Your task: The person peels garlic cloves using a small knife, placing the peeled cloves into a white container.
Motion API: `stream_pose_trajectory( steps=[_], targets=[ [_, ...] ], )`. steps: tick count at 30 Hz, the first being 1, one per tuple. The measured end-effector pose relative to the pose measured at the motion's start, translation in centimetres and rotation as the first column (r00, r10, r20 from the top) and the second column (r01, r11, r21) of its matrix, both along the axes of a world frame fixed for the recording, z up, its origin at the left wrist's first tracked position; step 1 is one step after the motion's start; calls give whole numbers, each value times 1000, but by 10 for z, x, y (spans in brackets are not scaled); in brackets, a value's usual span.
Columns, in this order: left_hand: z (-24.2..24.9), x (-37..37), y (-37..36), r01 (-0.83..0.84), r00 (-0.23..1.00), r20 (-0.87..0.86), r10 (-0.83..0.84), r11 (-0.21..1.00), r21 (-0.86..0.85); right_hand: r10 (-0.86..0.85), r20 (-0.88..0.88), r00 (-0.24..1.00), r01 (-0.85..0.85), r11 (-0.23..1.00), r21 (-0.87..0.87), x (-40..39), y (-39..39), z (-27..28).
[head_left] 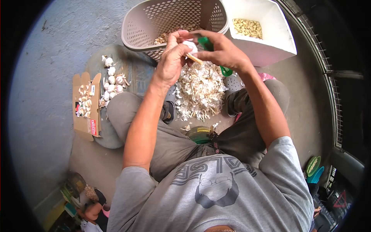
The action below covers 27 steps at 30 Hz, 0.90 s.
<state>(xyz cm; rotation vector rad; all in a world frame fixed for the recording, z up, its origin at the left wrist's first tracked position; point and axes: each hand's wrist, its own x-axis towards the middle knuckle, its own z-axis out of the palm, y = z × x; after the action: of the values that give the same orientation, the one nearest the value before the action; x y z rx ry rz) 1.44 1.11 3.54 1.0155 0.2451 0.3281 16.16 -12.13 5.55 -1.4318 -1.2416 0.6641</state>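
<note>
The floor (309,120) ran on from the right knee to a grille (329,96) at the far right, where the round dark border cut the view. The basket (141,29) stood ahead, its front rim partly covered by the hands, so only some of the cloves (162,37) inside showed. Beside it, touching or nearly so, the white box (266,50) was cut off at the top edge; pale cloves lay on its bottom. A drum (135,71) lay left, partly behind the left leg, its lettering hard to read. The heap (201,92) of peel filled the gap between the shoes, its upper edge under the hands. The carton (83,127) sat open at the drum's left edge, garlic in it. Both forearms reached forward and inward, the hands raised between basket and heap. The left hand (173,62) was closed around a bulb (190,46), stem pointing down and right. The right hand (222,50) arched over from the other side, fingers bent toward the bulb; its grip was hidden, and whether it held the green thing (206,44) beneath its fingers could not be told. Whole bulbs (112,80) clustered on the drum.
</note>
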Motion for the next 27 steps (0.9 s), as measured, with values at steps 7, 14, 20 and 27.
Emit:
stream_pose_trajectory(
  steps=[7,14,20,27],
  targets=[
    [4,-1,5,-38,998,49,37,999,11,-93,-228,969,36,969,-246,-3,-5,15],
    [8,3,-2,-175,984,117,131,788,591,-58,-368,928,-11,983,-184,7,-13,7],
    [14,0,-2,-273,955,143,262,572,774,-36,-457,889,-64,978,-200,3,-7,7],
    [6,0,4,-205,914,32,404,394,896,-34,-554,832,-53,989,-141,-1,-11,14]
  ],
)
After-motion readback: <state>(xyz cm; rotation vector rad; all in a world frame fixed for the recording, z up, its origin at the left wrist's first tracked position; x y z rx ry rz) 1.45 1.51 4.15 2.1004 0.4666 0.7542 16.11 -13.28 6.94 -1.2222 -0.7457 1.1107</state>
